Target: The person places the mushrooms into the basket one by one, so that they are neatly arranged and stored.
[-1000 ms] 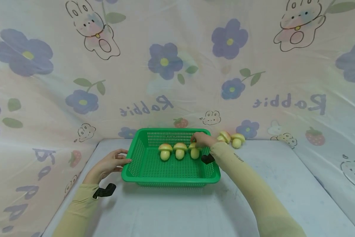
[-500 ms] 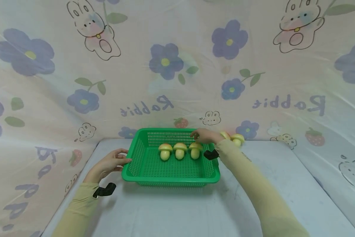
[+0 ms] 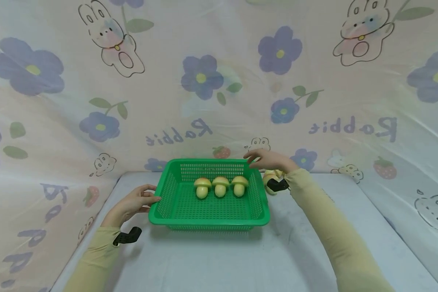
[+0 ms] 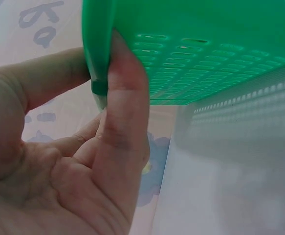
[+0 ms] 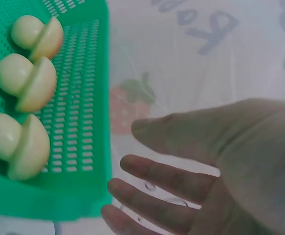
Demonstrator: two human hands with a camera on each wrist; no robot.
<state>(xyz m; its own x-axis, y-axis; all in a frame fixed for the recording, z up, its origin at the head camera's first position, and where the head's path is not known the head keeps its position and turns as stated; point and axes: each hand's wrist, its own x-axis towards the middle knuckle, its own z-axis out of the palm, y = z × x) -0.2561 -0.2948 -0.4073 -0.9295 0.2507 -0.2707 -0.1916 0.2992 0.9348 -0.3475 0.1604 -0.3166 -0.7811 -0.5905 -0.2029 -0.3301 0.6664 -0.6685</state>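
basket (image 3: pixel 175 202) green, mid counter (image 3: pixel 240 259) | 3 toy mushrooms (image 3: pixel 220 186) upright in a row inside, toward 12 o'clock wall | left hand (image 3: pixel 132 202) at 9 o'clock rim, thumb and fingers pinching it | right hand (image 3: pixel 268 159) above 1 o'clock corner, fingers spread wide, holding nothing | more mushrooms (image 3: pixel 268 177) on counter just outside at 2 o'clock, part hidden by wrist

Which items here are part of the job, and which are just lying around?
In the job:
- green basket, left hand gripping its rim
- three toy mushrooms standing in a row inside it
- toy mushroom on the table, partly hidden
- right hand, open, above the basket's far right corner

Lying about:
- rabbit-print sheet behind
- white table
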